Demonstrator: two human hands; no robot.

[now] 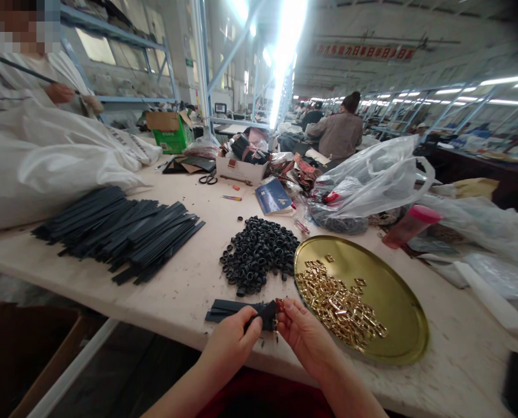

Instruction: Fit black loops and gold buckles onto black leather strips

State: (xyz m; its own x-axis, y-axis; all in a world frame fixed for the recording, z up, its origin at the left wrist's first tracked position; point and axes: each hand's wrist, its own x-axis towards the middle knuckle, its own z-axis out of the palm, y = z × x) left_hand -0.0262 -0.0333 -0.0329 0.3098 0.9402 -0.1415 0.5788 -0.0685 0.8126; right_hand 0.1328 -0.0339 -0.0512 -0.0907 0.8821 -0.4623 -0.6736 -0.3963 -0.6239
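Observation:
My left hand [232, 339] is closed around a black strap [266, 315], thumb on top. At the strap's right end the fingers of my right hand [300, 331] are pinched together; a small glint shows there, but the piece between the fingertips is too small to make out. Under and left of my left hand lie a few more black strips [224, 309] near the table edge. Just beyond my hands is a heap of small black loops [261, 252]. Right of my right hand, a round gold tray [398, 302] holds many small gold buckles [337, 302].
A large pile of black strips [123, 232] covers the table's left, beside a white sack [45, 157]. Further back are scissors [208, 179], a blue notebook [274, 195], a white box [241, 170], a plastic bag [372, 180] and a pink-lidded jar [410, 225]. Another person stands back left.

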